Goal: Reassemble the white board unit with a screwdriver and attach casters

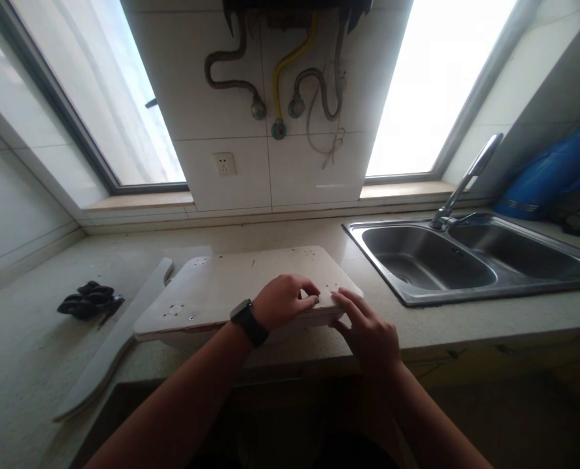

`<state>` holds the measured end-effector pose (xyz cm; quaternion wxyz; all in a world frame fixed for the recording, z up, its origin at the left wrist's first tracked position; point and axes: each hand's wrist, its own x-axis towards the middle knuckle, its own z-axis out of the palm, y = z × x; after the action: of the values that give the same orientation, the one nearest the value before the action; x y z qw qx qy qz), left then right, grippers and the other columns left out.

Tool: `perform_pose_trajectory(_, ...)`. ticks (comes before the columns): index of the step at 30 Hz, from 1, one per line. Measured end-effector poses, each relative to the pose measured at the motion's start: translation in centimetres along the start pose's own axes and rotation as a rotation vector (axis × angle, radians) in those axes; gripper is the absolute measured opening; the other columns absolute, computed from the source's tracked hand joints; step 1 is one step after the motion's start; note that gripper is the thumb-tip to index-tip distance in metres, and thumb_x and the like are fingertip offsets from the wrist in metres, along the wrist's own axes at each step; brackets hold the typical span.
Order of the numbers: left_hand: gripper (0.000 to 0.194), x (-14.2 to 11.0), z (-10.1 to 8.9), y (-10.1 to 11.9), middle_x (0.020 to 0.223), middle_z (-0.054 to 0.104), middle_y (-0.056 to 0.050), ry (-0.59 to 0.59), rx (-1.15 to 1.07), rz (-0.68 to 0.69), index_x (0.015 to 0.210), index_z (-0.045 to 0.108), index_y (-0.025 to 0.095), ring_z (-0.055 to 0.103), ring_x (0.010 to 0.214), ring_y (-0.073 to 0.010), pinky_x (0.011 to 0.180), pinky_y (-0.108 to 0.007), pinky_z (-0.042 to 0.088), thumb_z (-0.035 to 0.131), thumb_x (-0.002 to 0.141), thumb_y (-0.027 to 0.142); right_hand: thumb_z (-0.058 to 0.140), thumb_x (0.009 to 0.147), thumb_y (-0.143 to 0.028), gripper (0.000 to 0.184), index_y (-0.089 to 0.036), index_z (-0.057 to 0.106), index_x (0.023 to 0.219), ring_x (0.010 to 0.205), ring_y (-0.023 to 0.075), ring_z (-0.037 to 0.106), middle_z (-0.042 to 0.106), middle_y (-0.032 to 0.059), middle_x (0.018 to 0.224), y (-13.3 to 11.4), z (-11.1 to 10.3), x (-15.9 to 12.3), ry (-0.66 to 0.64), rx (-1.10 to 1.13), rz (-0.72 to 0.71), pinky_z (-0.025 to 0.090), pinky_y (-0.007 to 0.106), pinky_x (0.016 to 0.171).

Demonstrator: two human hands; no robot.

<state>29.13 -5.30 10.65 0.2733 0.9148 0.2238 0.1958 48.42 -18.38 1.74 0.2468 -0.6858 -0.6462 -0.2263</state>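
On the countertop (446,326), left of the double sink (426,260), lies a pale board (241,280) with small holes. The left hand (287,299), wrist in a black watch (249,322), reaches across it, fingers curled near its front right corner. The right hand (368,326) angles inward, thumb below and fingers atop, pinching that corner.

"What's on your feed?"

"I see a pale panel (243,280) with rounded corners, small holes clustered near them, brown marks along its near edge."

"Pose?"

"Roughly flat, raised above the countertop (446,322), left of the sink (514,283)."
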Motion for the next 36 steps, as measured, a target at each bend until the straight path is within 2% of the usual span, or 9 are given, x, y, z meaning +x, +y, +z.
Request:
perform_pose_trajectory(7, 0.023, -0.4, 0.0, -0.5, 0.104, 0.078, -0.009, 0.037, 0.010, 0.015, 0.103, 0.078, 0.019, 0.069, 0.095, -0.0242, 0.089, -0.037, 0.049, 0.063, 0.094, 0.034, 0.069, 0.093, -0.025, 0.042, -0.027, 0.062, 0.134, 0.091, 0.0216, 0.077, 0.066, 0.0036, 0.141, 0.0, 0.0, -0.1, -0.009, 0.007, 0.008, 0.057, 0.028, 0.055)
perform_pose_trajectory(13, 0.019, -2.8, -0.5, 1.9, 0.099, 0.074, -0.008, 0.097, 0.029, 0.070, 0.105, 0.076, 0.020, 0.067, 0.086, -0.0201, 0.079, -0.033, 0.050, 0.061, 0.094, 0.026, 0.070, 0.093, -0.027, 0.043, -0.026, 0.062, 0.135, 0.090, 0.0218, 0.077, 0.066, 0.0032, 0.141, 0.1, 0.1, 0.0, -0.014, -0.001, -0.007, 0.058, 0.030, 0.056)
perform_pose_trajectory(18, 0.015, -6.3, 1.8, 3.2, 0.091, 0.075, -0.003, -0.051, -0.076, 0.280, 0.101, 0.075, 0.021, 0.067, 0.079, -0.0149, 0.071, -0.027, 0.052, 0.063, 0.094, 0.026, 0.069, 0.094, -0.027, 0.041, -0.025, 0.062, 0.135, 0.092, 0.0218, 0.077, 0.066, 0.0030, 0.141, 0.0, 0.0, -0.1, -0.007, 0.010, 0.004, 0.057, 0.030, 0.056)
perform_pose_trajectory(20, 0.012, -7.5, 3.4, 2.7, 0.085, 0.074, -0.002, 0.009, 0.051, 0.390, 0.097, 0.074, 0.021, 0.065, 0.077, -0.0161, 0.067, -0.029, 0.050, 0.063, 0.093, 0.024, 0.068, 0.094, -0.025, 0.042, -0.026, 0.062, 0.135, 0.092, 0.0220, 0.077, 0.066, 0.0032, 0.141, -0.1, -0.1, -0.1, -0.011, 0.004, 0.020, 0.057, 0.030, 0.055)
perform_pose_trajectory(23, 0.013, -9.0, 5.3, 1.6, 0.084, 0.075, -0.002, 0.199, 0.209, 0.523, 0.101, 0.071, 0.022, 0.062, 0.074, -0.0169, 0.064, -0.032, 0.048, 0.060, 0.095, 0.021, 0.066, 0.095, -0.025, 0.041, -0.026, 0.060, 0.136, 0.092, 0.0226, 0.077, 0.065, 0.0033, 0.142, -0.3, -0.1, -0.1, -0.018, 0.005, 0.036, 0.058, 0.031, 0.055)
perform_pose_trajectory(26, 0.020, -10.3, 6.2, 0.9, 0.089, 0.076, -0.002, 0.379, 0.215, 0.517, 0.110, 0.067, 0.024, 0.063, 0.078, -0.0177, 0.071, -0.034, 0.050, 0.062, 0.092, 0.018, 0.064, 0.095, -0.025, 0.041, -0.025, 0.059, 0.135, 0.091, 0.0236, 0.077, 0.065, 0.0039, 0.143, -0.6, -0.1, -0.1, -0.027, 0.002, 0.034, 0.059, 0.032, 0.054)
perform_pose_trajectory(29, 0.027, -11.4, 7.3, 0.3, 0.087, 0.075, -0.003, 0.492, 0.158, 0.460, 0.111, 0.064, 0.026, 0.062, 0.077, -0.0182, 0.071, -0.034, 0.051, 0.061, 0.087, 0.013, 0.063, 0.093, -0.025, 0.043, -0.026, 0.056, 0.135, 0.090, 0.0259, 0.077, 0.063, 0.0060, 0.144, -0.6, -0.4, 0.3, -0.084, 0.001, 0.035, 0.059, 0.034, 0.052)
perform_pose_trajectory(33, 0.026, -12.8, 9.3, -1.0, 0.078, 0.070, -0.004, 0.465, 0.056, 0.427, 0.106, 0.062, 0.024, 0.060, 0.068, -0.0176, 0.057, -0.030, 0.049, 0.057, 0.084, 0.011, 0.062, 0.093, -0.029, 0.042, -0.027, 0.055, 0.134, 0.086, 0.0248, 0.074, 0.060, 0.0097, 0.144, 1.0, -2.1, 1.8, -0.161, 0.160, -0.002, 0.061, 0.037, 0.061)
perform_pose_trajectory(36, 0.029, -13.7, 9.3, -2.1, 0.086, 0.073, -0.005, 0.440, 0.184, 0.389, 0.110, 0.064, 0.023, 0.064, 0.077, -0.0194, 0.066, -0.032, 0.055, 0.059, 0.084, 0.010, 0.063, 0.092, -0.035, 0.025, -0.024, 0.063, 0.115, 0.078, 0.0216, 0.068, 0.067, 0.0109, 0.114, 3.1, -4.6, 3.6, -0.070, 0.394, 0.067, 0.059, 0.039, 0.069)
